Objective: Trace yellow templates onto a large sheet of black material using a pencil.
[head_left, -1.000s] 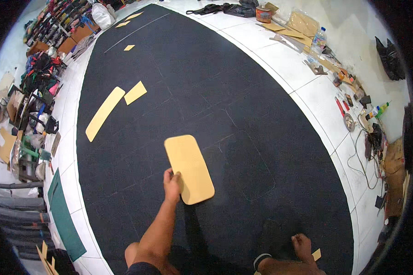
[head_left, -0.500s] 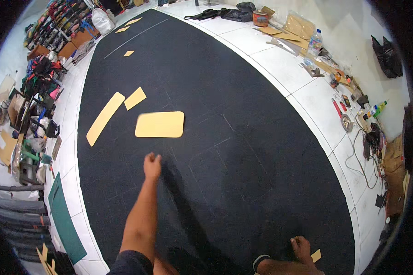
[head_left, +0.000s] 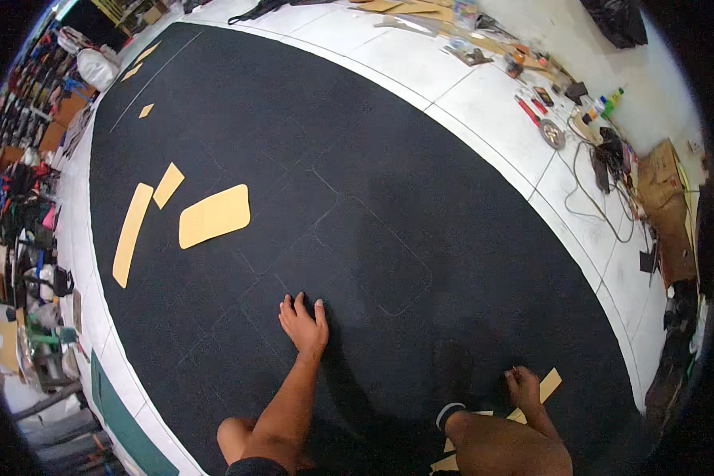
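- Rounded tan template [head_left: 214, 215] lies flat on the black mat [head_left: 420, 159], now well left of the left hand [head_left: 303, 323] (a second ago that hand touched it).
- Left hand rests palm-down, fingers spread, on bare mat.
- Right hand [head_left: 525, 386], fingers curled, touches a tan strip [head_left: 549, 383].

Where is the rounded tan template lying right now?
In the head view, the rounded tan template lies flat on the black mat, left of centre, beside two narrower tan strips, well beyond the left hand.
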Motion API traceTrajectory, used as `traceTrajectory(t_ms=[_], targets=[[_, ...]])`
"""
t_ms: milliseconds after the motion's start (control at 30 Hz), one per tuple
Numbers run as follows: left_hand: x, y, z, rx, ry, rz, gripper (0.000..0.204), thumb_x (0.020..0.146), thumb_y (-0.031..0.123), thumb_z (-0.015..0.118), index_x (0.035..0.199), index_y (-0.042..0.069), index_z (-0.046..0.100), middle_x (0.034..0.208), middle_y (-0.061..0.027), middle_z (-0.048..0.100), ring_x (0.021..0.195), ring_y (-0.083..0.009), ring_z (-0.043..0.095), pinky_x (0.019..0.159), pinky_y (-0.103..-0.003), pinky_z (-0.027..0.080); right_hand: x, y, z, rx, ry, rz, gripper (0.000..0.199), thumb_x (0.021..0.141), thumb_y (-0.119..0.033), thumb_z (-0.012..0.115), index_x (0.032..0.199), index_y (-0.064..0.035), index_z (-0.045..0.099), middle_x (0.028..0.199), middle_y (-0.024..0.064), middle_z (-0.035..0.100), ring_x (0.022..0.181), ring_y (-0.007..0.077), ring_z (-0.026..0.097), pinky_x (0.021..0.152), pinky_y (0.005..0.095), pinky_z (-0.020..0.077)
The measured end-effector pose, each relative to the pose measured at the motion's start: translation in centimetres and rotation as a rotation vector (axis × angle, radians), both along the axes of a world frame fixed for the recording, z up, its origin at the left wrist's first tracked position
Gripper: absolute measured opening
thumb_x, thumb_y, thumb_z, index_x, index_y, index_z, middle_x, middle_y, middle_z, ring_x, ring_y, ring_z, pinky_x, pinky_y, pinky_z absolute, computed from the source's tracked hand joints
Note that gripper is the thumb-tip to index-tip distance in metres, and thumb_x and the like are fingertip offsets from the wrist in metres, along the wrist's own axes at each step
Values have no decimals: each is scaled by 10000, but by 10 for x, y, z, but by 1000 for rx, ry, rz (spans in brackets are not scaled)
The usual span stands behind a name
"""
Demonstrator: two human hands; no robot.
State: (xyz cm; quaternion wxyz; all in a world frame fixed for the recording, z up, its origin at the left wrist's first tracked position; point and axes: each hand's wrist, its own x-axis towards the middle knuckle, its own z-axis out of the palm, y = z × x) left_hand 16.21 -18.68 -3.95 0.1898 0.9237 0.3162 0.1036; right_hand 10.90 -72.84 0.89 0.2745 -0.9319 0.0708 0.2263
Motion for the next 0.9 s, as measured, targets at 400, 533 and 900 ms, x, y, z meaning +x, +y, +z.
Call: traceTrajectory(t_ms=[400,533,900], targets=[[3,-19,-12,84,66,52,629,961,437,589,1450,52,498,1561,-244,365,1497,-425,260,1234,-572,161,-101,-76,-23,-55,187,-352,281,1019,-205,613,864,-9,486,779,36,481,704,121,401,635,307,366],[0,-16,-10,40,75,50,623,986,408,578,1467,26,471,1578,-270,329,1509,-441,223,1242,-559,117,-97,-88,-40,-33,183,-285,257,1023,-205,610,889,-7,513,813,52,519,735,138,458,686,322,413],[-1,-16,-12,30,78,43,629,983,414,586,1475,43,458,1583,-256,326,1510,-433,228,1240,-563,139,-75,-108,-78,-17,132,-199,217,1033,-203,602,953,-3,582,899,92,614,812,181,600,813,359,532]])
